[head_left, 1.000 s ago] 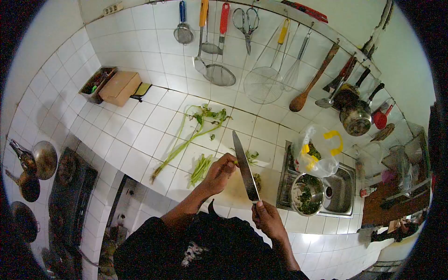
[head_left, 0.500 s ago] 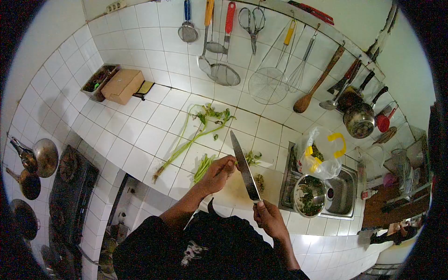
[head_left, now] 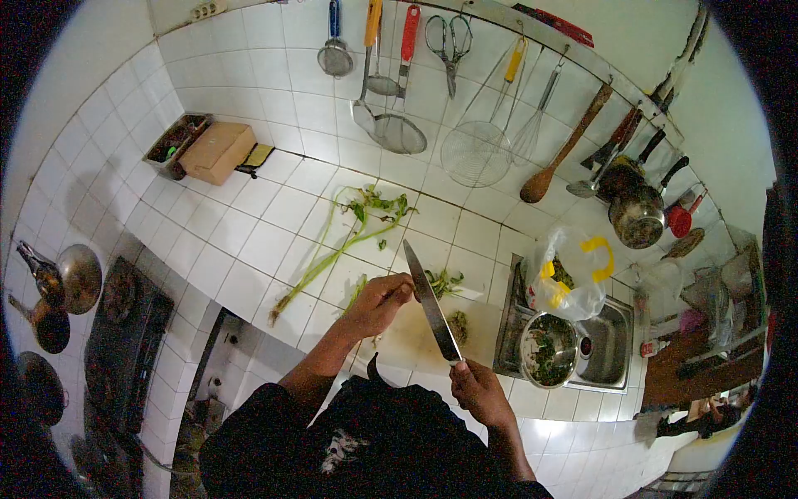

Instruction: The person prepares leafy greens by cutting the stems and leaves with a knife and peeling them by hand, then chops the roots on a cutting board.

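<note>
My right hand (head_left: 480, 392) is closed round the handle of a large knife (head_left: 432, 301), whose blade points up and to the left over a pale cutting board (head_left: 407, 341). Just left of the blade, my left hand (head_left: 380, 303) has its fingers pinched together; whatever they hold is too small to make out. Green leaves (head_left: 445, 283) lie right of the blade, and chopped bits (head_left: 459, 326) rest on the board. Cut green stems (head_left: 357, 289) show partly behind my left hand. Long leafy stalks with roots (head_left: 332, 254) lie on the tiles further left.
At the right, a steel bowl of greens (head_left: 549, 349) stands by the sink (head_left: 611, 345), beside a plastic bag (head_left: 582, 283). A cardboard box (head_left: 218, 153) is at the back left. Utensils hang along the wall, and a stove (head_left: 125, 341) is at the left.
My left hand has moved slightly left and up, covering more of the cut stems. The knife tip has shifted a little left and up.
</note>
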Action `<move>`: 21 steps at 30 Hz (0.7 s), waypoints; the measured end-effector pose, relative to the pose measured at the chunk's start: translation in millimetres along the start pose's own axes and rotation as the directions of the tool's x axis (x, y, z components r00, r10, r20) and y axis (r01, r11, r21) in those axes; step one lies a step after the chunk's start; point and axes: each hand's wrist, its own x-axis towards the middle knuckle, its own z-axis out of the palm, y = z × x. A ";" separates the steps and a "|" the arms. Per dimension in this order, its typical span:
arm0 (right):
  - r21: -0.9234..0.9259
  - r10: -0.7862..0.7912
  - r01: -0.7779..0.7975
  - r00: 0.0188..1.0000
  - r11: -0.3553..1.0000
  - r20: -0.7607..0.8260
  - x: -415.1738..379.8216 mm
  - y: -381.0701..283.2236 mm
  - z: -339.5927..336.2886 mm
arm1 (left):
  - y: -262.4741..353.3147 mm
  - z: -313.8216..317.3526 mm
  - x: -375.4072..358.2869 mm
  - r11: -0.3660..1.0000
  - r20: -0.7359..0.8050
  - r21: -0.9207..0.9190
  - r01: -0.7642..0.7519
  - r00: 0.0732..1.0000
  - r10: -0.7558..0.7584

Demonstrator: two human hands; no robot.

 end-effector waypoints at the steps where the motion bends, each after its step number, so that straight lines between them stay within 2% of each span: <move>1: 0.000 -0.001 0.001 1.000 1.000 0.001 0.0 -1.2 0.1 | -0.6 0.2 -0.2 0.997 0.018 0.073 0.041 0.999 -0.042; 5: -0.039 -0.042 0.042 0.999 0.998 0.012 1.3 -7.9 -0.4 | -2.4 7.2 0.9 1.000 0.023 -0.004 -0.002 1.000 0.002; 7: -0.051 -0.042 0.043 0.999 0.998 0.027 1.3 -9.6 -0.3 | 5.3 7.2 5.4 0.987 -0.065 0.021 -0.158 0.985 0.159; 8: -0.046 -0.040 0.041 0.999 0.998 0.009 1.1 -10.3 0.3 | 4.0 7.2 5.3 0.987 -0.068 0.024 -0.159 0.985 0.161; 11: -0.011 -0.029 0.029 1.000 1.000 0.004 1.7 -7.9 -1.1 | -2.7 8.1 3.5 0.993 -0.087 -0.078 -0.085 0.993 0.078; 13: 0.026 -0.019 0.018 1.000 1.000 0.013 2.2 -4.3 -2.8 | -2.2 6.0 1.1 0.993 0.020 -0.111 0.029 0.999 -0.027; 15: 0.093 -0.029 0.024 0.998 0.995 0.048 2.1 -2.2 -4.1 | 5.5 4.6 0.8 0.993 0.032 -0.110 0.052 0.998 -0.049; 17: 0.069 -0.019 0.016 0.999 0.997 0.043 0.2 -1.2 -4.7 | 8.0 3.2 1.3 0.991 0.042 -0.108 0.075 0.997 -0.071; 19: 0.043 -0.010 0.009 0.999 0.999 0.039 -0.2 2.5 -5.6 | 4.4 1.2 2.3 0.981 -0.027 -0.169 0.099 0.994 -0.105; 21: 0.013 0.028 -0.029 0.997 1.000 0.073 1.0 12.2 -7.7 | 3.9 -2.6 3.1 0.974 0.009 -0.181 0.136 0.991 -0.136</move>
